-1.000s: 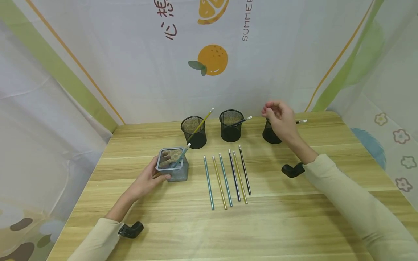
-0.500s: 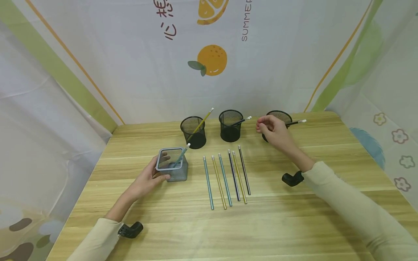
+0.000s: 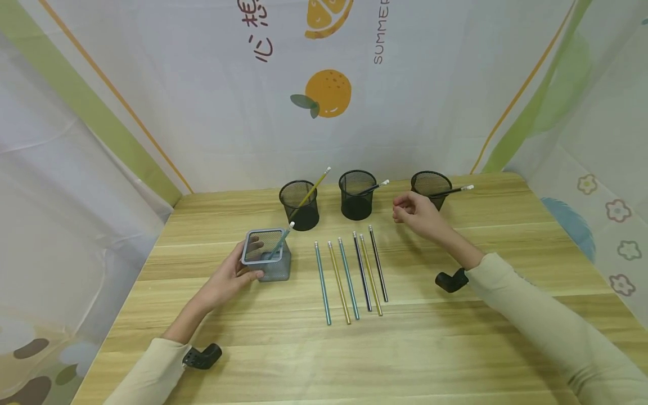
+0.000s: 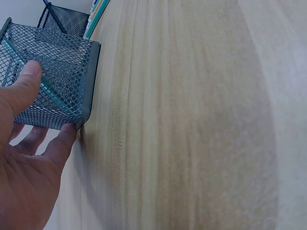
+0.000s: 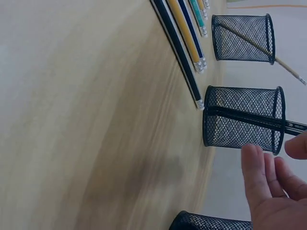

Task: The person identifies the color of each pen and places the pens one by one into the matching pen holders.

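Observation:
My left hand (image 3: pixel 230 281) holds a grey square mesh pen holder (image 3: pixel 278 271), thumb on one side and fingers on the other. A teal pencil (image 3: pixel 283 239) leans inside that holder. My right hand (image 3: pixel 421 216) hovers in front of the right round black mesh pen cup (image 3: pixel 430 181), fingers loosely bent with nothing between them. A black pencil (image 3: pixel 453 191) leans out of this cup. Several pencils (image 3: pixel 348 281) in teal, gold, dark blue and black lie side by side on the table, between the hands.
Two more round black mesh cups stand along the back: the left cup (image 3: pixel 305 219) holds a gold pencil (image 3: pixel 316 185), the middle cup (image 3: pixel 356 209) a dark pencil (image 3: pixel 372 189). Behind the wooden table (image 3: pixel 354 365) hangs a printed white curtain (image 3: pixel 202 112).
My right hand has come down and slightly left from above the right cup, uncovering more of the cup and its black pencil. The left hand stays still on the grey holder.

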### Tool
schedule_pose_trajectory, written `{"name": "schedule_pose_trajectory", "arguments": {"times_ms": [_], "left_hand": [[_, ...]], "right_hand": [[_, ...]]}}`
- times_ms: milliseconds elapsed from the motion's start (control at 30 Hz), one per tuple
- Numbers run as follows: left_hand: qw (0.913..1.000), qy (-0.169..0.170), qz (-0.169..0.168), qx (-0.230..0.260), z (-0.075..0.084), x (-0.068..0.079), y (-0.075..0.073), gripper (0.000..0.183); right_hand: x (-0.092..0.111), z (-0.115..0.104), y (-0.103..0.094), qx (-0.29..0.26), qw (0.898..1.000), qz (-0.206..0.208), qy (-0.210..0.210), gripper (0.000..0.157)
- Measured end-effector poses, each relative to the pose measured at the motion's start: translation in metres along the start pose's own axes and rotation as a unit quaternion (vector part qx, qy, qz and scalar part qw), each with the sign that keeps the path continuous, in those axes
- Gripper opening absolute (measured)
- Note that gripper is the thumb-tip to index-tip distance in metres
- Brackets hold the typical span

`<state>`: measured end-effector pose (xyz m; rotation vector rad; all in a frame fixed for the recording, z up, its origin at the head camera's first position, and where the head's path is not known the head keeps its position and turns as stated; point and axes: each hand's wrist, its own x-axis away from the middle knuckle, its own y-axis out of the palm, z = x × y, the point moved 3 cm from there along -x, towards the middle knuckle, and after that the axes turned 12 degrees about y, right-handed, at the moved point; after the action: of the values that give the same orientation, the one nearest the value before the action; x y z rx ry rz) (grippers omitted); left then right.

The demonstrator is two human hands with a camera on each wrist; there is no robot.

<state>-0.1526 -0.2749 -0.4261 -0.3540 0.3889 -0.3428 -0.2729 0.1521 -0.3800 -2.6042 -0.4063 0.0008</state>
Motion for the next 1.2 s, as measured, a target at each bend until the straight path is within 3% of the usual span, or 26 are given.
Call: {"name": "schedule_pose_trajectory", "arguments": {"times_ms": [267, 767, 1200], "left_hand": [[1.0000, -0.001, 0.000, -0.001, -0.001, 0.000, -0.001, 0.076], [0.9999, -0.004, 0.001, 0.010, 0.000, 0.000, 0.000, 0.076], [0.9999, -0.005, 0.003, 0.013, -0.001, 0.000, 0.000, 0.076]], "right_hand": [[-0.007, 0.016, 0.006, 0.023, 0.999, -0.030, 0.032, 0.032], [-0.010, 0.019, 0.022, 0.081, 0.995, -0.036, 0.047, 0.031], [-0.015, 0.019, 0.039, 0.136, 0.987, -0.048, 0.066, 0.019]]}}
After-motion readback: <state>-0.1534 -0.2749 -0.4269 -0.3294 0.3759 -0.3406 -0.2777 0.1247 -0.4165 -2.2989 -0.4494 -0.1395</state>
